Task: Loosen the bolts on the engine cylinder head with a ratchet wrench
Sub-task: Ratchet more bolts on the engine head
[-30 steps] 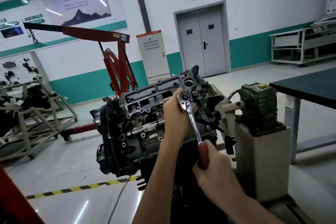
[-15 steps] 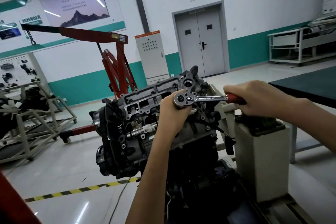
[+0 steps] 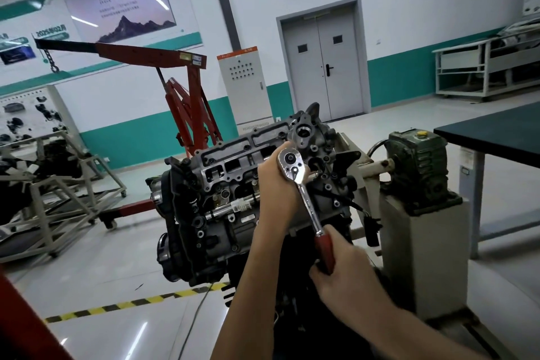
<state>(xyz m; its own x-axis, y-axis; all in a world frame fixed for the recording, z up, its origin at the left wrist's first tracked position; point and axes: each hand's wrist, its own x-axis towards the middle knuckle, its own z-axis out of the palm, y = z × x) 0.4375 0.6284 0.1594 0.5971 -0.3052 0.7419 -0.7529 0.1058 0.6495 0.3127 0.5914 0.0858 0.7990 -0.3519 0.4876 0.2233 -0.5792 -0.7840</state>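
Swung down from level half a second ago, the ratchet wrench now slants down and to the right. A red engine crane stands behind on the left. The engine cylinder head sits tilted on its stand mid-frame. The left hand curls round the wrench's head, steadying it at the cylinder head's right end. The right hand is wrapped tightly round the red grip. Further right are a green gearbox and a dark-topped table.
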